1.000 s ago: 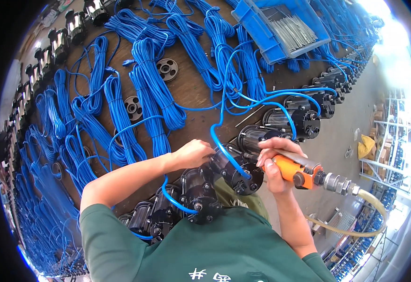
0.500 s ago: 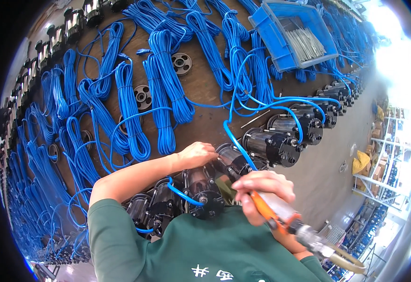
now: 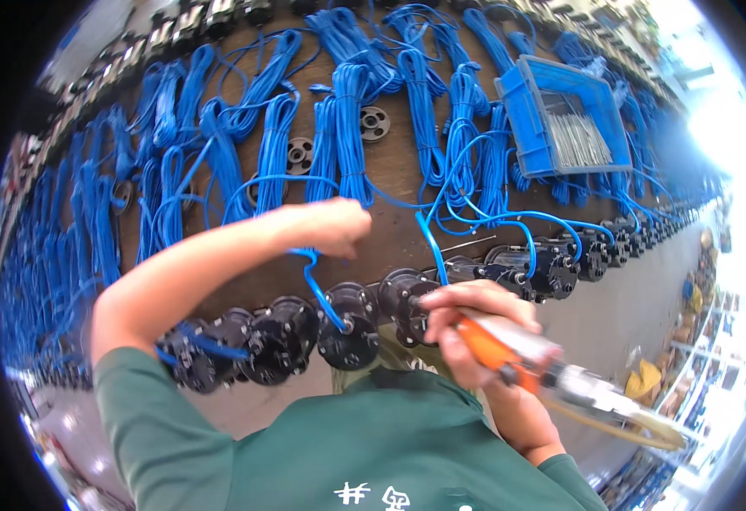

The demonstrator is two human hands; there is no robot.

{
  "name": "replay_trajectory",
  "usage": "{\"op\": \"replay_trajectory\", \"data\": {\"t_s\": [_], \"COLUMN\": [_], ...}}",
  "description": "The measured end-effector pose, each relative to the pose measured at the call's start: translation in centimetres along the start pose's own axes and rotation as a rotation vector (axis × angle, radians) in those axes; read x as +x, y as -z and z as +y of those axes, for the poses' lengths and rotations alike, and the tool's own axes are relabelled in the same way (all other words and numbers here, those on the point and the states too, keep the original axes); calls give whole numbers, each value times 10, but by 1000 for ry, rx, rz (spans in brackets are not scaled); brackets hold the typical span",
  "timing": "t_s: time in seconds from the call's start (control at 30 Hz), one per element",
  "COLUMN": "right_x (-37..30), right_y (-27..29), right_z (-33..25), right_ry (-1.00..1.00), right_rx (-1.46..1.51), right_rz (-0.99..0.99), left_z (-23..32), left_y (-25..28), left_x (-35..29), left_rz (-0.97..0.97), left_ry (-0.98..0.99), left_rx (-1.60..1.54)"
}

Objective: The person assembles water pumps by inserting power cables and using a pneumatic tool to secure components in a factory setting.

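Observation:
My right hand (image 3: 475, 328) is wrapped round an orange and silver air tool (image 3: 485, 342), with a tan hose (image 3: 658, 433) trailing from its back end to the lower right. The tool's front end is by a black-capped cylinder (image 3: 405, 298) at the bench's near edge; my fingers hide whether it touches. A blue cable (image 3: 432, 247) runs down behind my right hand. Over the bench, my left hand (image 3: 339, 228) is raised with its fingers curled in; blur hides anything inside. Below it stands another black-capped cylinder (image 3: 349, 336) with a bent blue cable (image 3: 315, 288) in its cap.
Bundles of coiled blue cable (image 3: 351, 136) cover much of the brown bench (image 3: 394, 183). A blue bin (image 3: 526, 128) holds thin pale rods (image 3: 579, 140). Grey perforated discs (image 3: 374, 124) lie among the coils. More cylinders (image 3: 552, 266) line the near edge on both sides.
My left hand has lifted off the cylinders and moved up and slightly left over the bench. The right hand still grips the tool near the cylinder. The whole view has shifted.

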State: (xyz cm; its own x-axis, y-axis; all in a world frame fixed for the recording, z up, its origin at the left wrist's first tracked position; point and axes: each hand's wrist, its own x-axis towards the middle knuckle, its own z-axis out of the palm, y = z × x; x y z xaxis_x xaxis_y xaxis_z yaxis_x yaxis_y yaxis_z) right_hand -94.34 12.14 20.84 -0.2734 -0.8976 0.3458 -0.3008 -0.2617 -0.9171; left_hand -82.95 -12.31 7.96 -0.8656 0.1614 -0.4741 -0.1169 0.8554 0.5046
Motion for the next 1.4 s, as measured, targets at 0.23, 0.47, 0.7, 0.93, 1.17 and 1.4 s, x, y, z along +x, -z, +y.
{"op": "replay_trajectory", "data": {"t_s": [0.23, 0.47, 0.7, 0.93, 1.17, 1.4], "right_x": [-37, -58, -67, -66, -65, -62], "right_y": [84, 99, 83, 72, 73, 70], "right_z": [-20, 19, 36, 24, 26, 29], "right_ry": [152, 71, 73, 103, 116, 137], "right_rx": [316, 439, 428, 383, 415, 449], "right_rz": [69, -92, -206, -281, -292, -332], "left_z": [227, 271, 276, 280, 273, 274], "left_y": [-10, -216, -220, -204, -215, -216], "left_x": [-99, 99, 189, 181, 185, 191], "left_rz": [1283, 1044, 1653, 1759, 1741, 1817], "left_ry": [342, -129, -594, -573, -675, -483], "left_rx": [-396, -2729, -3101, -3048, -2957, -2887]}}
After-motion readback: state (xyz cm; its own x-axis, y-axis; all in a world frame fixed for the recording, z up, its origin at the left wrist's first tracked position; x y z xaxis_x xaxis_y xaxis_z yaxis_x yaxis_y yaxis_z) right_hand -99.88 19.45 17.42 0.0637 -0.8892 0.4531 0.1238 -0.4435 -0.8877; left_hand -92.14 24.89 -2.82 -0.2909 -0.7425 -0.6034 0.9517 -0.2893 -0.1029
